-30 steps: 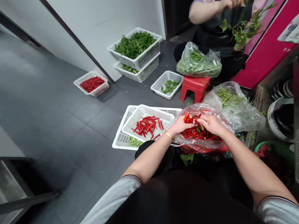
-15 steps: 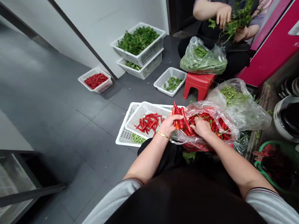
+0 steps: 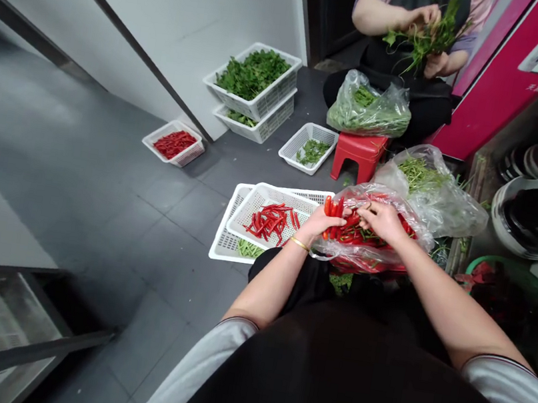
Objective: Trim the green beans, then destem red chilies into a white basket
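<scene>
Several red chili peppers [image 3: 331,216] are gripped side by side in my left hand [image 3: 317,225], over the near left rim of a clear plastic bag [image 3: 423,233] full of red chilies. My right hand [image 3: 381,221] is over the bag, thumb and fingers pinched together; whatever lies between the fingertips, perhaps a stem, is too small to make out. Left of my hands, a white basket [image 3: 255,201] holds loose red chilies [image 3: 272,221]. It rests on a larger white tray [image 3: 221,235] with green pieces in it.
Opposite me a person's hands [image 3: 436,63] handle leafy greens. A red stool [image 3: 361,153] bears a bag of greens [image 3: 370,112]; another bag [image 3: 460,206] lies beside it. Stacked baskets [image 3: 278,92], a small basket [image 3: 305,160] and a chili basket [image 3: 187,159] stand on the floor.
My right hand has risen out of the chilies and drawn slightly right. My left hand has shifted a little right, and its chilies now stand more upright.
</scene>
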A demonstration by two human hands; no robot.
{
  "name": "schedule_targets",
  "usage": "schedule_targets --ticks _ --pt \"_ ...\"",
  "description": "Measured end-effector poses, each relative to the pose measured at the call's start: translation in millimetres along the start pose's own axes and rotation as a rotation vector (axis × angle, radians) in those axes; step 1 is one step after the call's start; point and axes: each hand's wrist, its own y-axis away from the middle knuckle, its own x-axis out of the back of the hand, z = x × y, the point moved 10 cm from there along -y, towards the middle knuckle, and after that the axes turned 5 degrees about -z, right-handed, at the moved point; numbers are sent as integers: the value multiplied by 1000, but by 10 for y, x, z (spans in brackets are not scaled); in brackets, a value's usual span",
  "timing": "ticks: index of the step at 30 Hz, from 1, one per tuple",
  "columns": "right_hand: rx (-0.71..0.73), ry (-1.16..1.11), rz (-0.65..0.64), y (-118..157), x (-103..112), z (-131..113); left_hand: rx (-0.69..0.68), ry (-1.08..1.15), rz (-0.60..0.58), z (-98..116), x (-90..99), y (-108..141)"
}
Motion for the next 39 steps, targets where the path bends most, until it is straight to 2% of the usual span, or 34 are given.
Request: schedule_targets --ticks 1,3,6,9,11,13,17,19,20,22,26,28,30,33,35,37,39 --pt "35 26 23 -8 72 -104 -22 -28 -17 10 -71 -20" --pt "96 231 92 -25 171 -315 -39 -51 -29 13 -208 -44" --pt "98 647 103 -84 124 -493 38 28 10 -32 -319 -10" --pt "-36 863 28 -139 41 -399 153 123 59 -43 -258 112" --pt "-135 916 -17 -134 -36 -277 161 174 91 29 -115 199" --pt "-148 913 -143 -113 -295 -171 123 215 123 127 61 265" --pt "-17 839 -442 -48 -1065 -72 49 237 158 227 288 325" --pt "60 818 -500 -37 -1286 -73 28 247 143 228 297 326" --pt "96 807 -510 -33 -1326 -79 24 245 135 218 290 324" --pt "129 786 -479 -32 -1231 -74 32 217 132 178 275 312" --pt "61 802 -230 -30 -553 -39 39 153 125 90 190 225" --pt "44 834 -171 -12 -340 -47 33 130 100 76 101 162" --pt "62 858 -223 -5 -395 -62 10 111 94 114 41 127" --pt "64 902 -368 -27 -764 -33 -21 110 102 221 46 162" --pt "19 938 -436 -57 -976 30 -11 106 125 266 129 237" --pt "3 956 -454 -75 -1048 60 6 88 152 281 246 322" --pt "58 948 -434 -63 -975 21 11 74 168 275 343 383"
